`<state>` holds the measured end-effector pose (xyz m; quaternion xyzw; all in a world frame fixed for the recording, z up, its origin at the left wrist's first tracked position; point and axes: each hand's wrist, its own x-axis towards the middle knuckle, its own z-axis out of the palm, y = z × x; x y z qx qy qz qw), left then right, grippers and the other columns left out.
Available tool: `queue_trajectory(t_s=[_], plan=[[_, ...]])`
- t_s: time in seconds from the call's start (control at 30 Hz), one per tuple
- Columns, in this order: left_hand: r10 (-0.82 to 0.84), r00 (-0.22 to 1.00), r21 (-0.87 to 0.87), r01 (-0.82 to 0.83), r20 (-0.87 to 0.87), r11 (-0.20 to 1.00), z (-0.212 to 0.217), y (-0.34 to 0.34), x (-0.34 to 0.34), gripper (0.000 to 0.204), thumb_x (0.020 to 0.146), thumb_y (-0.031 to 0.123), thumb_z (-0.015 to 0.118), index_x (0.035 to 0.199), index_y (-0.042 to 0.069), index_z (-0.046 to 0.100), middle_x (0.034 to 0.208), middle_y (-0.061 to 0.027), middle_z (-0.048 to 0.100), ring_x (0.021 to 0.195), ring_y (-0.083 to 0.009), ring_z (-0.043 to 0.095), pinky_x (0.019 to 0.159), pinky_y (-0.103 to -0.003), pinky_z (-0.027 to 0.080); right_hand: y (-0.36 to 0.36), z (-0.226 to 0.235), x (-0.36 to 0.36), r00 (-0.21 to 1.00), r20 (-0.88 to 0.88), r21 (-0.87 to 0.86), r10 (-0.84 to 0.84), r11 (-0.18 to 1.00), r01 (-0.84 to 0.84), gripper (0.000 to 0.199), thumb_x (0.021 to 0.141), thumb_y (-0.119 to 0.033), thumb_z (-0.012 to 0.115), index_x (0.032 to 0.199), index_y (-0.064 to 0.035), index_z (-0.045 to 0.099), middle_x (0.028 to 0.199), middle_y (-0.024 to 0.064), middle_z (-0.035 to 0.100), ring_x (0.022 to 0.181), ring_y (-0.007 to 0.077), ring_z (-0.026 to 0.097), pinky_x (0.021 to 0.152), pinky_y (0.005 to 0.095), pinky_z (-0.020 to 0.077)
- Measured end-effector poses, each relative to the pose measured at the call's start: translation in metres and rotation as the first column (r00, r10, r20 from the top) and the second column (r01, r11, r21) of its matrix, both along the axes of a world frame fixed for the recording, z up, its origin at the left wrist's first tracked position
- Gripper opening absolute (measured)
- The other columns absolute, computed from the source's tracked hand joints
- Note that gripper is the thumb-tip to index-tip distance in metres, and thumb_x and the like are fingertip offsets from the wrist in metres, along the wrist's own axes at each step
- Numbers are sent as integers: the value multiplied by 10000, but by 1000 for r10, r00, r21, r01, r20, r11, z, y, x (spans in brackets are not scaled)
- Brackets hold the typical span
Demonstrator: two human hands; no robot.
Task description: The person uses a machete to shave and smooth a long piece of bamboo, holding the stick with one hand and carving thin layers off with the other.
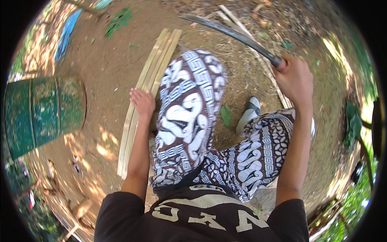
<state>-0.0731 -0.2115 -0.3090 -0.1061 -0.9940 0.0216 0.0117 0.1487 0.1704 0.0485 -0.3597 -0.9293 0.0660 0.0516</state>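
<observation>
My right hand is closed around the dark handle of a machete. The long, slightly curved blade is raised and points toward the far left, above the ground. My left hand lies with its fingers stretched out on several pale bamboo slats. These slats lie side by side on the left of my bent leg, running from far to near. Part of their right edge is hidden behind my patterned trousers.
A worn green metal drum lies at the left. Beyond the machete, long thin strips lie on bare soil among dry shavings. A green leaf rests between my legs, near my shoe. Blue sheeting lies far left.
</observation>
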Motion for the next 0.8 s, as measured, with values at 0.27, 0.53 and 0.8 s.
queue_trajectory(t_s=[0.27, 0.53, 0.8], plan=[[-814, 507, 730, 436, 285, 527, 241, 208, -74, 559, 1033, 484, 462, 1212, -20, 625, 1115, -212, 700, 984, -315, 675, 890, -411, 508, 59, 0, 27, 939, -131, -151, -318, 942, 298, 335, 875, -295, 572, 958, -12, 730, 919, 254, 711, 896, 443, 681, 825, 503, 528], [-882, -66, 119, 993, 467, -11, 256, 430, 61, 383, 1014, 322, 516, 1107, -29, 636, 1071, -231, 684, 988, -387, 664, 860, -486, 516, 121, -18, 69, 856, -121, -218, -502, 855, 470, 389, 811, -344, 696, 970, 9, 735, 969, 275, 713, 975, 408, 697, 857, 469, 536], [-879, -289, 420, 900, 380, -114, 61, 549, 232, 315, 921, 261, 614, 1048, -23, 665, 1133, -247, 647, 1101, -398, 625, 926, -496, 508, 100, -7, 66, 801, -89, -236, -592, 794, 560, 373, 901, -327, 594, 1006, 7, 724, 1054, 263, 708, 1043, 405, 680, 903, 484, 533]])
